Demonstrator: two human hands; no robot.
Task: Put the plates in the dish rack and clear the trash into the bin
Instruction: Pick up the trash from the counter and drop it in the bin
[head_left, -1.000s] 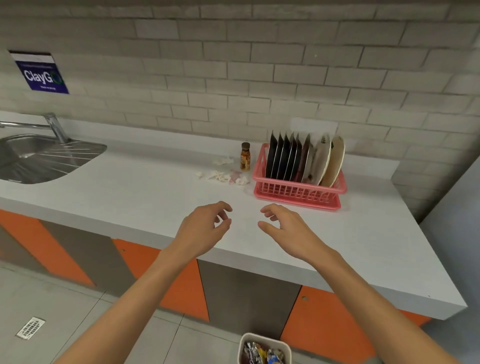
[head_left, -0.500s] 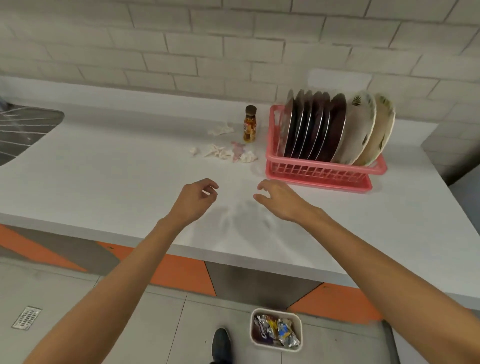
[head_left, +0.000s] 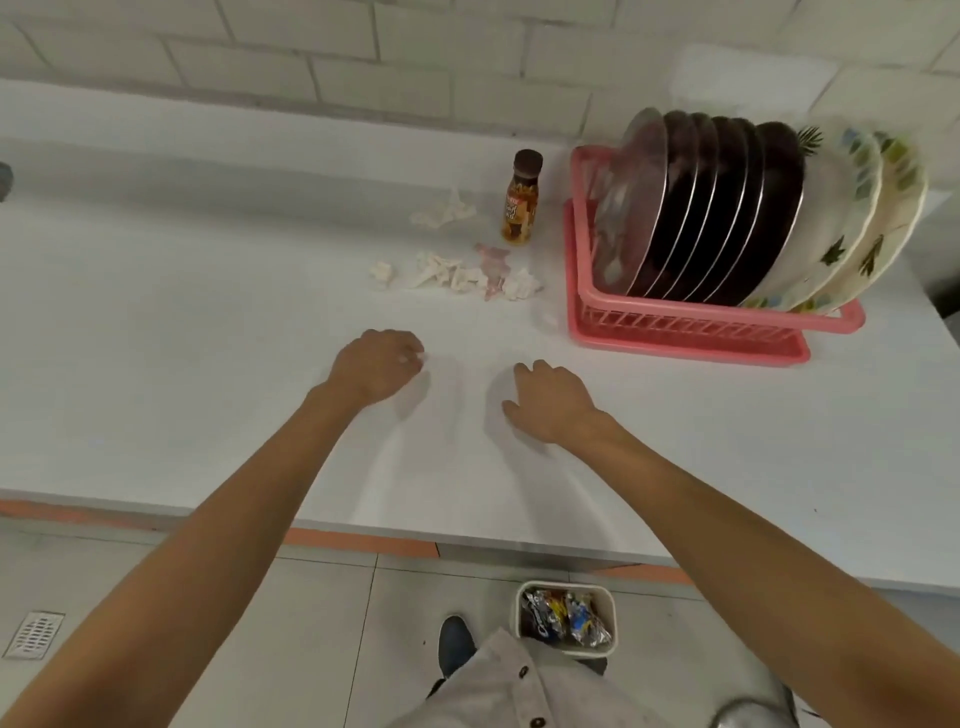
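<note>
Crumpled white tissue scraps lying beside pink plastic rack holding glossy dark plates; left hand hovering curled, grasp unclear; right hand hovering slack, empty.

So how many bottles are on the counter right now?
1: a small brown-capped bottle stands upright on the counter, just left of the pink dish rack and behind the paper scraps. The plates could hide another.

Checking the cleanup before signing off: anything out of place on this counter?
Yes: crumpled white paper scraps lie scattered on the white countertop beside the small brown bottle, left of the pink plastic dish rack.
</note>
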